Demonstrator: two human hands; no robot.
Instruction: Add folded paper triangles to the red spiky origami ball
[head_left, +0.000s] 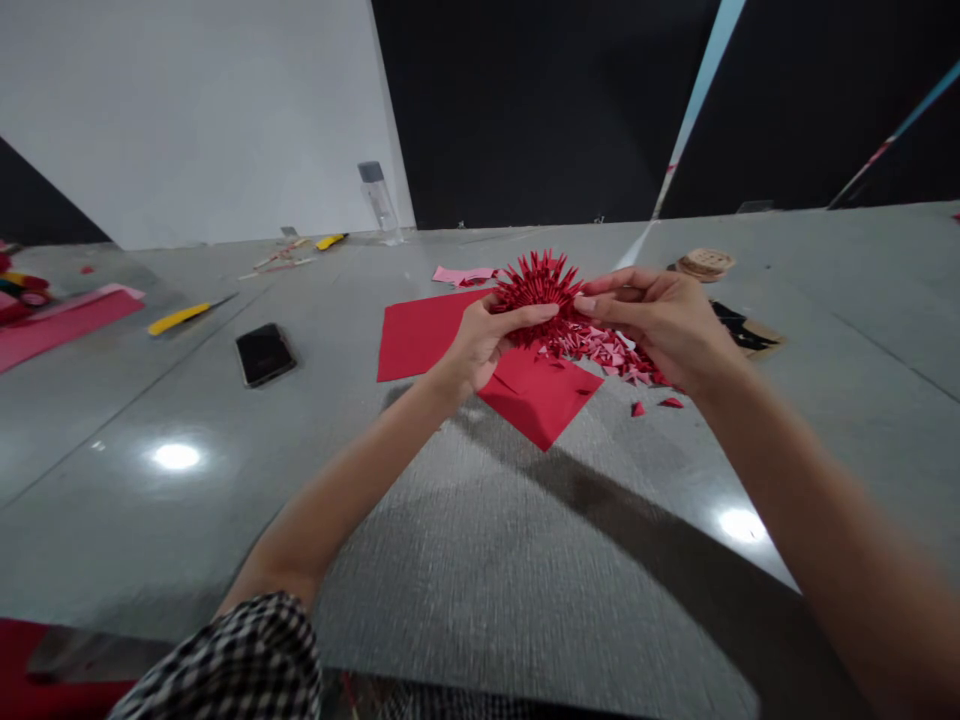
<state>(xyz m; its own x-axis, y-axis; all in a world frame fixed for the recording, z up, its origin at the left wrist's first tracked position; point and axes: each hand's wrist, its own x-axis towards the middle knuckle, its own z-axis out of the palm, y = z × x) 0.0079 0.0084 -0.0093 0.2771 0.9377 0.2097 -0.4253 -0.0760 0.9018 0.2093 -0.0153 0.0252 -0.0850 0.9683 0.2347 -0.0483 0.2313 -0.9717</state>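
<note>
My left hand (484,345) grips the underside of a spiky red folded-paper model (536,290), with its fingers curled along the model's lower edge. My right hand (645,325) pinches the model's right side with its fingertips. Below the hands lies a heap of small red and pink folded paper pieces (604,352). Beneath them are red paper sheets (427,335), one corner pointing toward me. Loose red paper triangles (637,408) lie just past the heap, and a pink paper scrap (463,275) sits behind the model.
A black phone (265,354) and a yellow craft knife (184,317) lie left on the grey table (465,560). Pink sheets (67,325) sit at the far left. A clear bottle (380,203) stands behind, with a round wooden-looking coil (705,263) back right.
</note>
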